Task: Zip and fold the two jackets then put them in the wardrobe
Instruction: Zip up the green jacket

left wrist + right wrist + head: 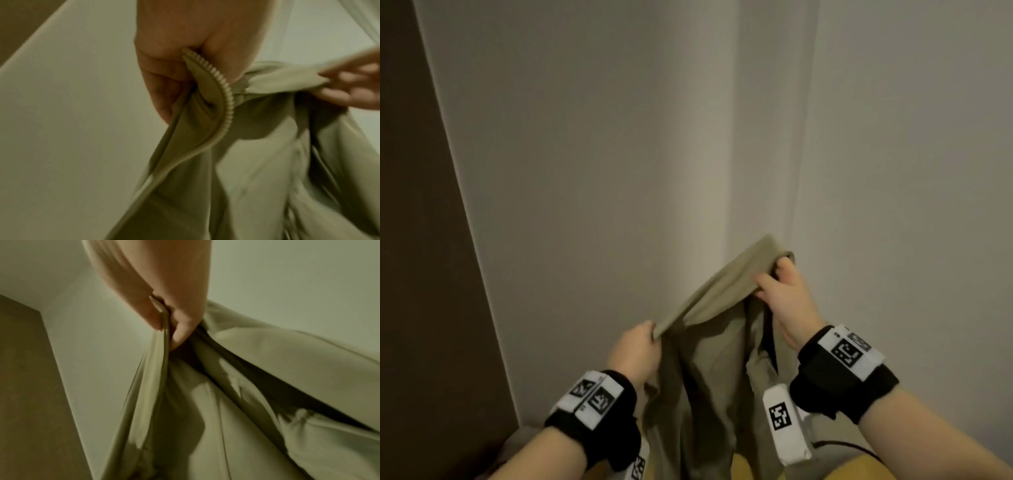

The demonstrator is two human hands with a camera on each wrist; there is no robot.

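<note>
Pale wall [592, 144] fills head view; brown panel [417, 240] at left. Olive jacket [709, 370] held up before wall corner, lower part cut off by frame edge. Left hand [635, 349] clenched on zipper edge [223, 91]. Right hand [787, 301] raised higher, top edge pinched between thumb and fingers. Wristband markers [851, 349] patterned, no readable writing. Wrist views blurred.

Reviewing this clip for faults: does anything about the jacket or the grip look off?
Nothing stands out. The left hand and right hand hold the olive jacket up by its top edge; its zipper is unzipped.
</note>
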